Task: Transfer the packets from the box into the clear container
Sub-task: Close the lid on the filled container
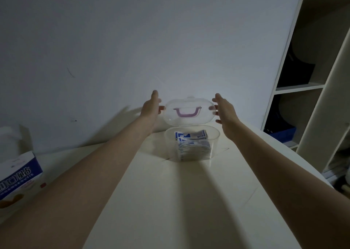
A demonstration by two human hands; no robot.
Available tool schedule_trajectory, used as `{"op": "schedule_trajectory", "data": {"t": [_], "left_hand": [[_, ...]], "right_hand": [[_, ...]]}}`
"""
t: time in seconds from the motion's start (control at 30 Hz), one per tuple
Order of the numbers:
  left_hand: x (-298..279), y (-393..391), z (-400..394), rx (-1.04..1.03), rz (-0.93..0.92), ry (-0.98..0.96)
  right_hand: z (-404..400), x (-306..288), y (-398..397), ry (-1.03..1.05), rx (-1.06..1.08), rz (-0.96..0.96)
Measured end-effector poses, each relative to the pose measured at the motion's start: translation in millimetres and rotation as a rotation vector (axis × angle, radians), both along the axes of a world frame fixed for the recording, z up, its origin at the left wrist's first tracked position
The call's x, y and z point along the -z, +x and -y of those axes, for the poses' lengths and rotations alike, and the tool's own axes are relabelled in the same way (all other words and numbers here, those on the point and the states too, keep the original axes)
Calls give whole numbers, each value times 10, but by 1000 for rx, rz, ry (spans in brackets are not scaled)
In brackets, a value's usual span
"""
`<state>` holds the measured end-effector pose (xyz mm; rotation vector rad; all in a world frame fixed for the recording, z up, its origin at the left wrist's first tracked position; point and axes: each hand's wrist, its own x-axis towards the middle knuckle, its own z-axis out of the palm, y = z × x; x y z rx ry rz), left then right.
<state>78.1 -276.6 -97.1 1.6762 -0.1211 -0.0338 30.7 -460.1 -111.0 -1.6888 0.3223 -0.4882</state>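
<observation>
The lid [190, 111] stands upright, long axis running between both hands' straight, spread fingers [216, 99]. Packets [193, 144] stand on edge in the container [214, 135] below the fingers.

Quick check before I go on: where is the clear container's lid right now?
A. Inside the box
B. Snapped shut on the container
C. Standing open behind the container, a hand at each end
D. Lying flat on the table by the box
C: the lid stands upright behind the clear container, between the left hand and right hand, with packets visible inside.
</observation>
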Motion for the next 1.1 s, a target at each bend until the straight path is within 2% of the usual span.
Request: {"op": "schedule_trajectory", "data": {"t": [0.13, 0.2, 0.27, 0.33, 0.5, 0.63, 1.0, 1.1], "left_hand": [[-34, -243, -49, 106, 159, 191], [-11, -420, -88, 109, 278, 426], [20, -586, -121, 109, 392, 670], [56, -717, -156, 142, 453, 760], [243, -855, -257, 179, 669, 827], [268, -773, -349, 135, 769, 895], [337, -176, -782, -139, 766, 1038], [391, -51, -846, -181, 776, 1043]], "right_hand": [[-180, -169, -240, -613, -6, 100], [-265, -183, -431, -942, -63, 80], [-300, -148, -601, -1118, -202, 29], [-318, -91, -739, -1237, -305, -19], [-394, 64, -830, -1472, -211, 48], [-545, 91, -682, -1559, -184, 75], [-1119, 222, -45, -1672, -82, 232], [-1215, 226, 121, -1689, -118, 217]]}}
